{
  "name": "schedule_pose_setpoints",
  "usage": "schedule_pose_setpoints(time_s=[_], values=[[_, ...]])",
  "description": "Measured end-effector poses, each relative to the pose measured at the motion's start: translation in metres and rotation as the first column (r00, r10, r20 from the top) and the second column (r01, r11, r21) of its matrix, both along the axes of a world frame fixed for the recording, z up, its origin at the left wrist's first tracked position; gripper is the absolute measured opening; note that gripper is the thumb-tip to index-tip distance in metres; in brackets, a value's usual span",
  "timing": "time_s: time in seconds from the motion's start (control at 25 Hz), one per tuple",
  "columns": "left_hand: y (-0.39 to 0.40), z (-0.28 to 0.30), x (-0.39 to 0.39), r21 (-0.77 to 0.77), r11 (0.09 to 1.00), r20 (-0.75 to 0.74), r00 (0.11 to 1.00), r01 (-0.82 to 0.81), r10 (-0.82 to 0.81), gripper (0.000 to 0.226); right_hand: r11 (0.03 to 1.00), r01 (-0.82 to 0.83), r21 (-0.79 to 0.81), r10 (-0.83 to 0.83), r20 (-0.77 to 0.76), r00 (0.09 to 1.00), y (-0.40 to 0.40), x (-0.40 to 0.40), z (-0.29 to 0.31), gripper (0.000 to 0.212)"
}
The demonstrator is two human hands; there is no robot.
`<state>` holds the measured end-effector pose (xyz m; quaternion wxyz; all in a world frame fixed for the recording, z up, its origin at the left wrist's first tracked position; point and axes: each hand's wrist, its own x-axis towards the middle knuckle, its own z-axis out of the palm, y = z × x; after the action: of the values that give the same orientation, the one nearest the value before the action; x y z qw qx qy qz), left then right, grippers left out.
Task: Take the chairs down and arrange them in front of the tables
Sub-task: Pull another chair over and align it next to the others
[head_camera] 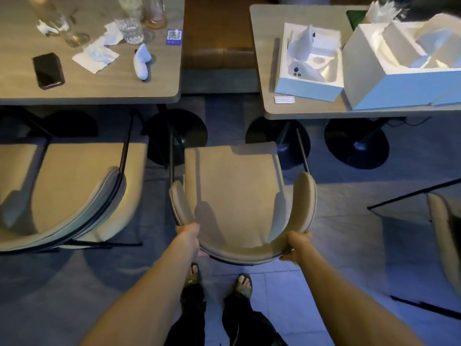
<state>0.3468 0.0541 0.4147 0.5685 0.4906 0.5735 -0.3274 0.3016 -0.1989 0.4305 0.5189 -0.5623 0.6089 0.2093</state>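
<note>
A beige upholstered chair (pixel 237 191) with a curved backrest and black metal legs stands upright on the floor, facing the gap between two tables. My left hand (pixel 189 233) grips the left end of its backrest. My right hand (pixel 296 245) grips the right end. To the left, another beige chair (pixel 74 191) stands in front of the left table (pixel 99 88). The right table (pixel 299 111) is ahead on the right. A third chair (pixel 444 233) shows partly at the right edge.
The left table carries a black phone (pixel 48 71), glasses (pixel 129 29), napkins and a white controller (pixel 142 62). White open boxes (pixel 309 61) sit on the right table. Round black table bases (pixel 356 143) rest on the tiled floor. My sandalled feet (pixel 219 283) stand behind the chair.
</note>
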Motion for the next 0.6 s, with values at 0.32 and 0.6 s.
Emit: schedule_pose_setpoints(time_s=[0.32,0.6], values=[[0.020,-0.003,0.010,-0.051,0.999,0.017,1.000,0.010,-0.009,0.039,0.992,-0.043,-0.115,0.031,-0.102,0.994,0.013,0.015,-0.014,0.048],[0.080,-0.001,0.043,0.010,0.999,0.039,0.998,0.051,-0.051,0.042,0.999,-0.012,-0.052,0.012,-0.010,1.000,0.071,0.045,-0.011,0.049]])
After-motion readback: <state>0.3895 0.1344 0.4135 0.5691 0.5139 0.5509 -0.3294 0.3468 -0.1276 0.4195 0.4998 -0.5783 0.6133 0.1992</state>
